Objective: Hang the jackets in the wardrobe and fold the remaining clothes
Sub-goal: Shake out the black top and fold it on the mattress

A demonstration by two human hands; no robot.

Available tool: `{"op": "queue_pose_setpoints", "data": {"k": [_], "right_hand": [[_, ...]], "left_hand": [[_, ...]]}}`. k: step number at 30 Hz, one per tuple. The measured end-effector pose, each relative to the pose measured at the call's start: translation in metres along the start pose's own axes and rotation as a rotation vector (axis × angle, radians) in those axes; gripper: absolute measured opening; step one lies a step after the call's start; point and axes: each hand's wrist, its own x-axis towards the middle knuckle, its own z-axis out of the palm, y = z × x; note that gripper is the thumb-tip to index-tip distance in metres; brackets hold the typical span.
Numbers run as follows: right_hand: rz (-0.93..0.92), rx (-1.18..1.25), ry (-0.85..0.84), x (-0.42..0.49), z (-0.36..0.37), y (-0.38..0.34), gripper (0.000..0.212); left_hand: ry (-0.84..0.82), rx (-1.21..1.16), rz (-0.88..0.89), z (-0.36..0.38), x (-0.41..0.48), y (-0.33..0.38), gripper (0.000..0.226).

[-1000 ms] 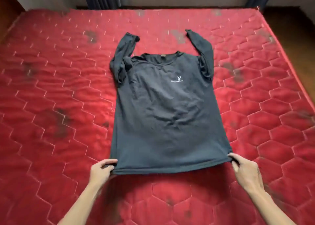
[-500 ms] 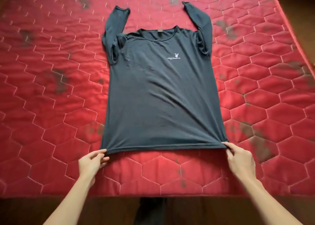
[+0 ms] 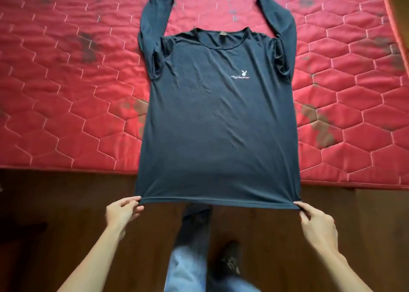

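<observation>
Legs [image 3: 190, 256] are standing on the floor [image 3: 66, 203]. The left hand [image 3: 122, 211] and right hand [image 3: 316, 223] are each pinching a hem corner of the shirt [image 3: 219, 119], which is lying face up over the mattress [image 3: 66, 92] edge, sleeves pointing away.

The shirt [image 3: 217, 126] covers the middle of the mattress [image 3: 66, 103]. Broad bare mattress lies on either side, with a bare strip between the raised sleeves [image 3: 152, 22] above the collar [image 3: 221, 40]. The hem [image 3: 219, 201], stretched between the left hand [image 3: 121, 212] and right hand [image 3: 316, 223], hangs past the mattress's near edge. Under it a leg [image 3: 192, 247] and foot [image 3: 230, 260] stand on the floor [image 3: 55, 203]. Bare floor lies outside both hands.
</observation>
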Motion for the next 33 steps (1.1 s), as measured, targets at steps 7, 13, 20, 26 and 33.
{"op": "queue_pose_setpoints", "data": {"k": [7, 13, 20, 26, 33], "right_hand": [[0.1, 0.247, 0.003, -0.006, 0.01, -0.015, 0.042], [0.086, 0.278, -0.035, 0.001, -0.007, -0.073, 0.035], [-0.04, 0.165, -0.129, 0.061, -0.032, -0.188, 0.03], [-0.179, -0.104, -0.179, 0.137, -0.023, -0.263, 0.052], [-0.629, -0.376, -0.01, 0.203, 0.052, -0.337, 0.074]], "left_hand": [[-0.026, -0.039, -0.015, 0.005, -0.006, -0.003, 0.02], [-0.127, -0.032, -0.001, 0.018, -0.01, 0.058, 0.021], [-0.28, 0.041, 0.106, 0.085, -0.001, 0.198, 0.025], [-0.3, 0.66, 0.674, 0.154, 0.018, 0.28, 0.04], [-0.297, 1.093, 1.318, 0.252, 0.086, 0.292, 0.07]]}}
